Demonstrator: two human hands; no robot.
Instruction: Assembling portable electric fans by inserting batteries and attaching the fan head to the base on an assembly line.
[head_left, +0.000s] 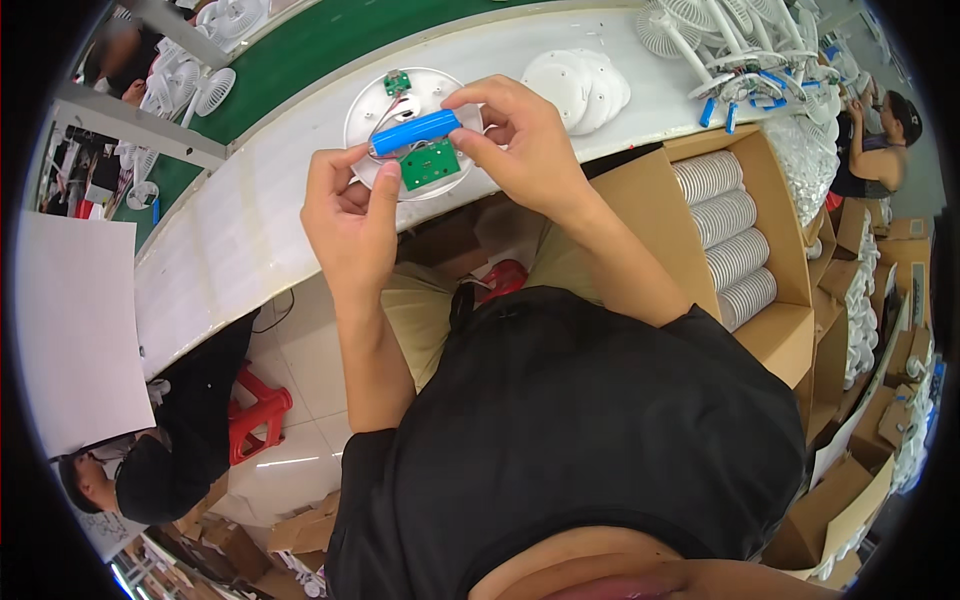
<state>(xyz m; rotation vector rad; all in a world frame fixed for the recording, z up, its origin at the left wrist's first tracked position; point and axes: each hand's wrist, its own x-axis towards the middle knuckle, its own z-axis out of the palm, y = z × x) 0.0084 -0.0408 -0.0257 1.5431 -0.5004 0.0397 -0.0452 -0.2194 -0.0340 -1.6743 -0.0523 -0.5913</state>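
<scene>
Between my two hands I hold a blue cylindrical battery (415,132) level over a round white plastic base (356,108). My left hand (352,205) pinches its left end with thumb and forefinger. At its right end, the thumb and forefinger of my right hand (525,145) grip it. A green circuit board (430,166) shows just below the battery, within the base. Near the top of the base sits a smaller green board (397,82), with thin wires running down toward the battery.
White round discs (575,90) are stacked right of the base. Several white fans (740,45) with dangling blue batteries crowd the table's far right. An open carton (760,225) of stacked white rings stands by my right arm. Other people sit at left and right.
</scene>
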